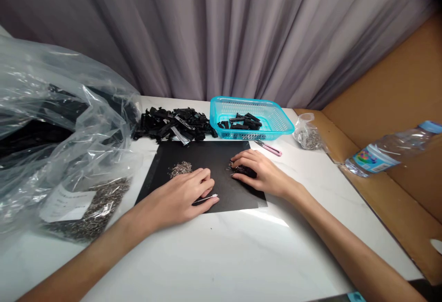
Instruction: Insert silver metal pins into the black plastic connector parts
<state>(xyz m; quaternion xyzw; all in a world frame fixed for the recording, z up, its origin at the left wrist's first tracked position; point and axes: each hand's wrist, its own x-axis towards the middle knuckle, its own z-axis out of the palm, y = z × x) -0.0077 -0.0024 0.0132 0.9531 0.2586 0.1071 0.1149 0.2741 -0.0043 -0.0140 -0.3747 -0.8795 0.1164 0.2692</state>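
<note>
While the left hand (189, 192) rests over the black mat (221, 152), its thumb and bent fingers pinch a thin, rod-like piece (204, 199) with a white end, held near the mat's front edge. Just behind that hand lies a loose heap of small metal pieces (180, 169). The right hand (264, 171) reaches over the mat's right part, its thumb spread away from the curved fingers around a second, darker cluster (238, 169) partly hidden beneath them; what it contains is hard to make out. Beyond the mat, on the white tabletop (221, 256), a pile of black parts (165, 124) sits beside a blue basket (288, 129) holding more black parts. A pink-handled cutter (271, 148) lies in front of the basket. To the left, a clear bag (103, 200) with a white label holds many metal pieces; a smaller bag (308, 136) stands right of the basket.
</note>
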